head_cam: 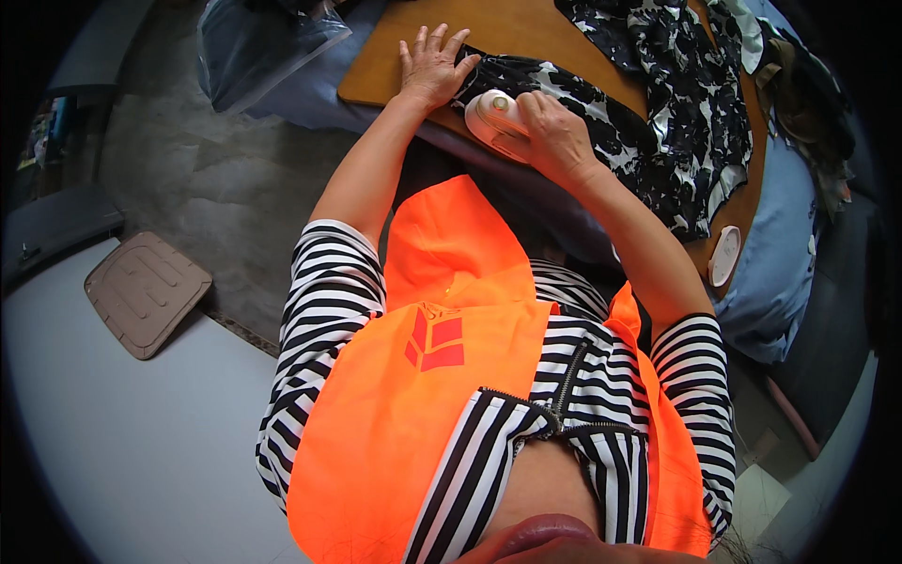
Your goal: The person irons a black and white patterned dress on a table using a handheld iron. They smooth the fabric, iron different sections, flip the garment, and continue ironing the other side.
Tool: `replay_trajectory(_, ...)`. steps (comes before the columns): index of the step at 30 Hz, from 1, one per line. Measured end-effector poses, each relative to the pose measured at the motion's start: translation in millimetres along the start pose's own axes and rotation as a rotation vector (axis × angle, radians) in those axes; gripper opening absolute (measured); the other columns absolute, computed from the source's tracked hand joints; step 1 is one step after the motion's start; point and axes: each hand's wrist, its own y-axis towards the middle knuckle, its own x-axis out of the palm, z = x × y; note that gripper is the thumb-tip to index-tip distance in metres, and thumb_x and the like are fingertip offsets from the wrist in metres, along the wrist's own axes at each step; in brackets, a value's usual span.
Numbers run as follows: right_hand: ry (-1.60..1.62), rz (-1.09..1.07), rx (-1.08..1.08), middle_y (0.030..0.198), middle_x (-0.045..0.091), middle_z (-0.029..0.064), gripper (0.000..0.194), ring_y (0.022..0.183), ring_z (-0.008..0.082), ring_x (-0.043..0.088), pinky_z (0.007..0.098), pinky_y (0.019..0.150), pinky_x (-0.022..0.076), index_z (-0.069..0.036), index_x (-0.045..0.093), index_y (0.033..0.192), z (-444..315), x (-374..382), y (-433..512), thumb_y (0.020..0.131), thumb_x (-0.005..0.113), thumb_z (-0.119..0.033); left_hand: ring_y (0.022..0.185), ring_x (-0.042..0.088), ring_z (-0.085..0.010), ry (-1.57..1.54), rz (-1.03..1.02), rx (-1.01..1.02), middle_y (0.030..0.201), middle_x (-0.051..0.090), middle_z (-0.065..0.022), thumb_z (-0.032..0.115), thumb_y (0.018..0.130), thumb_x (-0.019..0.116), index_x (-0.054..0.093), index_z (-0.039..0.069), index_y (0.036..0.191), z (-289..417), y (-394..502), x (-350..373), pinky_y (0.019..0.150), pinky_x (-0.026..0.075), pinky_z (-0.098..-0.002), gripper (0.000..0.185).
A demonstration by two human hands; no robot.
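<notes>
My right hand [557,134] grips a small white handheld iron [486,116] near the board's front edge. The iron sits over the sleeve end of a black-and-white patterned garment [697,113]. Fingers spread, my left hand [435,70] lies at the sleeve's cuff [473,63], with its thumb against the fabric and its fingers toward the wooden board [394,42]. The sleeve stretches across the board to the garment's body on the right. The underside of the iron is hidden from view.
A white oval tray-like piece [724,255] lies at the board's right corner. Blue fabric [768,247] spreads beneath the board. A clear plastic bag [261,56] is at the upper left. More clothes [803,106] are heaped at right, and a brown plastic lid [148,292] is at lower left.
</notes>
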Motion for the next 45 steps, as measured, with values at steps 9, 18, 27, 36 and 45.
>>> replay_trajectory(9, -0.039, -0.078, 0.065, 0.094, 0.062, 0.0092, 0.043, 0.091, 0.027, 0.066, 0.0379, 0.074, 0.0562, -0.005, 0.055, 0.098, 3.4, 9.7, -6.5, 0.083, 0.077, -0.04, 0.155, 0.02, -0.0313, 0.243, -0.002, 0.02, 0.167, 0.029, -0.0043, 0.061, 0.101, 0.043, 0.039, 0.035, 0.156, 2.2, -10.6, 11.1, 0.122, 0.009, -0.0654, 0.061)
replay_trajectory(18, -0.058, -0.014, 0.095, 0.091, 0.063, 0.0092, 0.039, 0.087, 0.0271, 0.066, 0.0372, 0.072, 0.0567, -0.006, 0.056, 0.095, 14.4, 2.7, -27.5, 0.083, 0.077, -0.037, 0.155, 0.021, -0.0326, 0.224, 0.015, 0.042, 0.166, 0.03, -0.0047, 0.06, 0.101, 0.043, 0.04, 0.034, 0.156, -1.3, -9.1, 14.9, 0.121, 0.01, -0.067, 0.06)
replay_trajectory(27, -0.101, 0.01, 0.183, 0.089, 0.062, 0.0089, 0.041, 0.085, 0.0266, 0.067, 0.0378, 0.067, 0.0566, -0.006, 0.056, 0.093, 20.1, -7.3, -51.1, 0.082, 0.078, -0.039, 0.155, 0.02, -0.0325, 0.209, 0.019, 0.042, 0.166, 0.03, -0.0049, 0.06, 0.1, 0.045, 0.041, 0.035, 0.155, -2.3, -9.0, 15.5, 0.121, 0.009, -0.0669, 0.06)
replay_trajectory(36, -0.166, -0.037, 0.284, 0.091, 0.06, 0.0083, 0.044, 0.086, 0.0275, 0.065, 0.0394, 0.066, 0.0549, -0.007, 0.054, 0.096, 32.5, -17.7, -81.9, 0.082, 0.078, -0.041, 0.156, 0.019, -0.0321, 0.194, 0.004, 0.04, 0.167, 0.029, -0.0044, 0.061, 0.101, 0.043, 0.041, 0.035, 0.155, -3.2, -8.0, 15.3, 0.121, 0.006, -0.0669, 0.06)
replay_trajectory(45, -0.155, -0.034, 0.386, 0.092, 0.062, 0.0108, 0.05, 0.086, 0.0315, 0.066, 0.0415, 0.07, 0.0547, -0.007, 0.053, 0.098, 46.7, -31.6, -118.2, 0.083, 0.078, -0.047, 0.156, 0.018, -0.0323, 0.188, -0.007, 0.033, 0.167, 0.03, -0.0047, 0.06, 0.101, 0.044, 0.042, 0.034, 0.154, -1.7, -8.1, 12.4, 0.121, 0.007, -0.067, 0.06)
